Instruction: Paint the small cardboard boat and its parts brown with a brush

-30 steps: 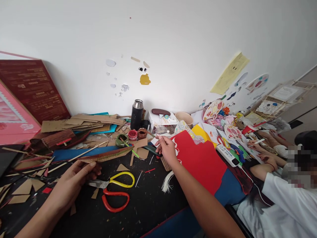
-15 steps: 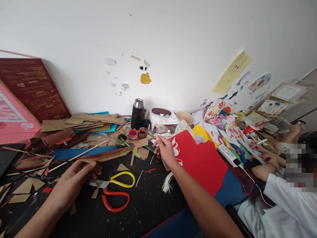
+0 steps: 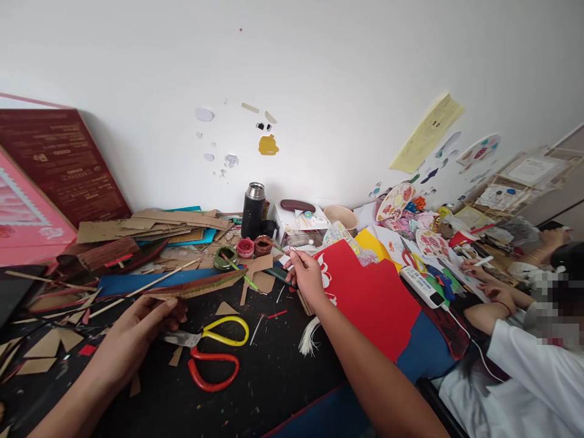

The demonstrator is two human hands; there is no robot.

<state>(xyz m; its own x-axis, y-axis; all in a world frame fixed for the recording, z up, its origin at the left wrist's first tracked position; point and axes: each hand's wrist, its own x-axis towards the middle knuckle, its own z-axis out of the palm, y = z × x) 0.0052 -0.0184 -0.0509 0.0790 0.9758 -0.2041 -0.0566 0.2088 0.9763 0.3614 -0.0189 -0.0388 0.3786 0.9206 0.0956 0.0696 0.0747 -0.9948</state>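
Note:
My left hand [image 3: 150, 319] is closed on the lower edge of a long, curved cardboard strip [image 3: 201, 283], painted reddish brown and green. Beneath and beside that hand lie scissors [image 3: 201, 342] with one yellow and one red handle, blades partly hidden by my fingers. My right hand [image 3: 306, 277] is closed in a pinch near the paint jars; what it holds is too thin to make out. Close to its fingertips are a green paint jar [image 3: 225, 258] with a brush across it, a red paint jar [image 3: 245, 247] and a brown paint jar [image 3: 263, 245].
Red paper [image 3: 365, 298] lies under my right forearm, with a white tassel [image 3: 310, 337] beside it. A black flask [image 3: 253, 210] stands by the wall. Cardboard scraps [image 3: 173, 222] and a brown model boat [image 3: 103, 257] are at left. Another person [image 3: 524, 359] sits at right.
My right hand has shifted very slightly, its fingers drawn closer together. The left hand and the cardboard strip stay in place.

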